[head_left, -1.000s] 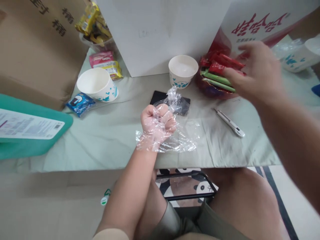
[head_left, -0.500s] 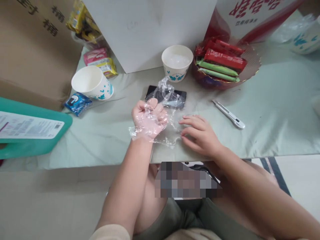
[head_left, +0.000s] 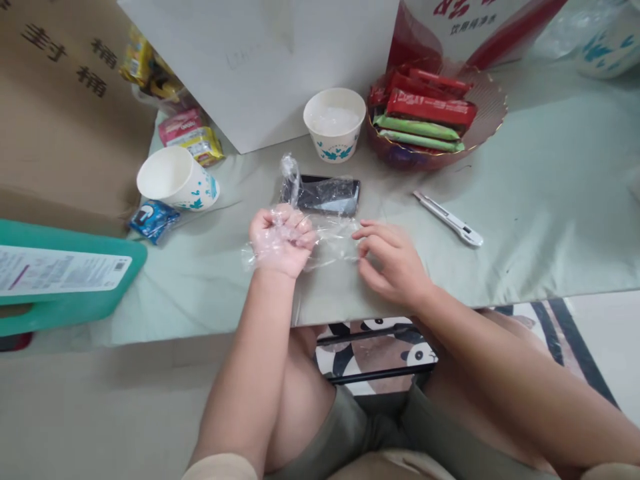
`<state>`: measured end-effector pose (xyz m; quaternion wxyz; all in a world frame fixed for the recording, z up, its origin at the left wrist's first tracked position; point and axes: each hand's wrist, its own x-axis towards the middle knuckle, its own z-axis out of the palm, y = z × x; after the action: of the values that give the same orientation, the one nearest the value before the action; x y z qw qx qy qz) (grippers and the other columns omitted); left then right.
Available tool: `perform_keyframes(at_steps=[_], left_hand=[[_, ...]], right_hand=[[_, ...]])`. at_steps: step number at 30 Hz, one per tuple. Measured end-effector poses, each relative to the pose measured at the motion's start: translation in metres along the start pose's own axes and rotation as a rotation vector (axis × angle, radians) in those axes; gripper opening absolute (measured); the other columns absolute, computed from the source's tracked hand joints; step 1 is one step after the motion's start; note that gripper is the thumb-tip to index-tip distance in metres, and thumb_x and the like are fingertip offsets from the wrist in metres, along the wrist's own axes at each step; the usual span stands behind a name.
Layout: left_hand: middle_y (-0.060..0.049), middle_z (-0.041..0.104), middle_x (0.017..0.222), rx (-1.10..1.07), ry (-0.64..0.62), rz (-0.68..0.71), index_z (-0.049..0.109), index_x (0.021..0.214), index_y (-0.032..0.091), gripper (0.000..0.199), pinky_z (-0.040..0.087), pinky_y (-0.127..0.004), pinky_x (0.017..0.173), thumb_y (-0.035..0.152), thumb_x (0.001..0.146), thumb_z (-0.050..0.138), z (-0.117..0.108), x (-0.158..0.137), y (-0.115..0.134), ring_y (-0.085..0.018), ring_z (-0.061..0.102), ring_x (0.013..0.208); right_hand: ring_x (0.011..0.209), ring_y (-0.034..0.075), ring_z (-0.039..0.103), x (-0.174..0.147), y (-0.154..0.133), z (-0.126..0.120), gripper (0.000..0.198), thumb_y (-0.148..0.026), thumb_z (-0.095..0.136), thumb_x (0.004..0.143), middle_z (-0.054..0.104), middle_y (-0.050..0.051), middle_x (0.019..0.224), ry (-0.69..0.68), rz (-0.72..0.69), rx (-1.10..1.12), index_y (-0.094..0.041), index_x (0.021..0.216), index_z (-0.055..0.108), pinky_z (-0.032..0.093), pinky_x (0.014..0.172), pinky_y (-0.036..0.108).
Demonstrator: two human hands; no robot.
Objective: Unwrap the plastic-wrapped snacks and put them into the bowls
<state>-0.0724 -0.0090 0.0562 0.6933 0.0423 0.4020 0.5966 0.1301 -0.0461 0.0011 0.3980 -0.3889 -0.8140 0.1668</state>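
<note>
A crumpled sheet of clear plastic film (head_left: 336,239) stretches between my two hands over the table's near side. My left hand (head_left: 283,243) is turned palm up, its fingers curled, with film lying over the palm and round the fingers. A twisted end of the film rises beyond that hand. At the film's right edge, my right hand (head_left: 393,263) is palm down with bent fingers, the fingertips closed on the plastic. Just beyond the film lies a dark phone (head_left: 325,195), partly covered by it. A white utility knife (head_left: 449,219) rests to the right.
Paper cups (head_left: 336,150) (head_left: 203,190) stand behind and left. A ribbed bowl (head_left: 487,110) holds red and green packets. A blue packet (head_left: 154,221), yellow packet (head_left: 204,145), white box (head_left: 260,73), cardboard box (head_left: 65,153) and green container (head_left: 75,310) border the green tablecloth (head_left: 550,200).
The film is drawn flatter between my hands, and its twisted end has swung left, uncovering more of the phone. The whole view has shifted slightly.
</note>
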Motion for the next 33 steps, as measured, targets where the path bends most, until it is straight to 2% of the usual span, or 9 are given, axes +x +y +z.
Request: perform_keyframes(at_steps=[7, 14, 18, 21, 23, 24, 26, 30, 33], left_hand=[[0.004, 0.034, 0.052, 0.198, 0.201, -0.025, 0.038, 0.061, 0.021, 0.02, 0.019, -0.017, 0.033, 0.019, 0.079, 0.047, -0.009, -0.01, 0.019, -0.007, 0.034, 0.039], [0.006, 0.034, 0.055, 0.405, 0.386, 0.259, 0.042, 0.063, 0.02, 0.014, 0.018, -0.016, 0.035, 0.019, 0.065, 0.056, -0.036, -0.02, 0.04, -0.006, 0.034, 0.044], [0.006, 0.037, 0.056, 0.573, 0.48, 0.727, 0.045, 0.068, 0.023, 0.014, 0.025, -0.02, 0.042, 0.02, 0.062, 0.057, -0.057, -0.031, 0.041, -0.009, 0.036, 0.048], [0.002, 0.049, 0.069, 1.007, 0.232, 1.231, 0.053, 0.076, 0.023, 0.01, 0.044, -0.028, 0.059, 0.026, 0.069, 0.06, -0.065, -0.048, 0.022, -0.015, 0.049, 0.064], [-0.004, 0.057, 0.094, 1.426, -0.075, 1.385, 0.061, 0.093, 0.025, 0.026, 0.053, -0.04, 0.083, 0.034, 0.07, 0.069, -0.065, -0.06, 0.005, -0.022, 0.059, 0.09], [-0.006, 0.057, 0.106, 1.56, -0.116, 1.419, 0.063, 0.103, 0.026, 0.038, 0.052, -0.045, 0.09, 0.037, 0.068, 0.074, -0.065, -0.064, -0.001, -0.026, 0.058, 0.102], [-0.01, 0.051, 0.121, 1.684, -0.018, 1.382, 0.063, 0.112, 0.026, 0.043, 0.049, -0.05, 0.099, 0.029, 0.071, 0.076, -0.067, -0.066, -0.008, -0.03, 0.054, 0.116], [-0.014, 0.047, 0.126, 1.732, 0.25, 1.254, 0.07, 0.098, 0.022, 0.017, 0.045, -0.055, 0.106, 0.022, 0.081, 0.068, -0.076, -0.062, 0.004, -0.034, 0.052, 0.123], [-0.014, 0.055, 0.125, 1.764, -0.005, 1.192, 0.07, 0.105, 0.021, 0.027, 0.051, -0.052, 0.104, 0.037, 0.084, 0.07, -0.076, -0.065, 0.007, -0.033, 0.057, 0.122]], right_hand=[[0.096, 0.025, 0.073, -0.003, 0.005, -0.022, 0.015, -0.011, 0.053, 0.081, 0.071, 0.002, 0.086, 0.208, 0.193, 0.279, -0.025, 0.083, 0.049, 0.057, 0.088, 0.044], [0.077, 0.021, 0.067, -0.001, 0.005, -0.025, 0.016, -0.012, 0.054, 0.084, 0.06, -0.001, 0.07, 0.373, 0.352, 0.422, -0.026, 0.08, 0.049, 0.054, 0.074, 0.039], [0.065, 0.018, 0.058, -0.002, 0.007, -0.025, 0.017, -0.012, 0.058, 0.083, 0.054, -0.003, 0.067, 0.393, 0.422, 0.381, -0.026, 0.079, 0.049, 0.044, 0.062, 0.035], [0.065, 0.016, 0.055, -0.001, 0.007, -0.022, 0.014, -0.014, 0.059, 0.085, 0.055, -0.002, 0.071, 0.404, 0.424, 0.383, -0.026, 0.083, 0.051, 0.043, 0.063, 0.034], [0.065, 0.016, 0.056, 0.0, 0.006, -0.02, 0.013, -0.015, 0.059, 0.086, 0.055, -0.002, 0.071, 0.418, 0.427, 0.397, -0.026, 0.084, 0.051, 0.044, 0.064, 0.034], [0.065, 0.016, 0.057, 0.001, 0.006, -0.019, 0.013, -0.016, 0.059, 0.087, 0.055, -0.002, 0.071, 0.428, 0.428, 0.405, -0.026, 0.084, 0.051, 0.044, 0.064, 0.034], [0.064, 0.016, 0.058, 0.003, 0.005, -0.018, 0.013, -0.016, 0.059, 0.088, 0.053, -0.003, 0.068, 0.444, 0.426, 0.425, -0.026, 0.085, 0.05, 0.044, 0.062, 0.033], [0.056, 0.014, 0.057, 0.006, 0.003, -0.018, 0.014, -0.019, 0.059, 0.092, 0.049, -0.006, 0.064, 0.459, 0.417, 0.472, -0.026, 0.087, 0.048, 0.043, 0.055, 0.031], [0.05, 0.013, 0.054, 0.008, 0.001, -0.017, 0.014, -0.024, 0.059, 0.095, 0.049, -0.007, 0.061, 0.439, 0.434, 0.488, -0.027, 0.088, 0.047, 0.043, 0.052, 0.031]])
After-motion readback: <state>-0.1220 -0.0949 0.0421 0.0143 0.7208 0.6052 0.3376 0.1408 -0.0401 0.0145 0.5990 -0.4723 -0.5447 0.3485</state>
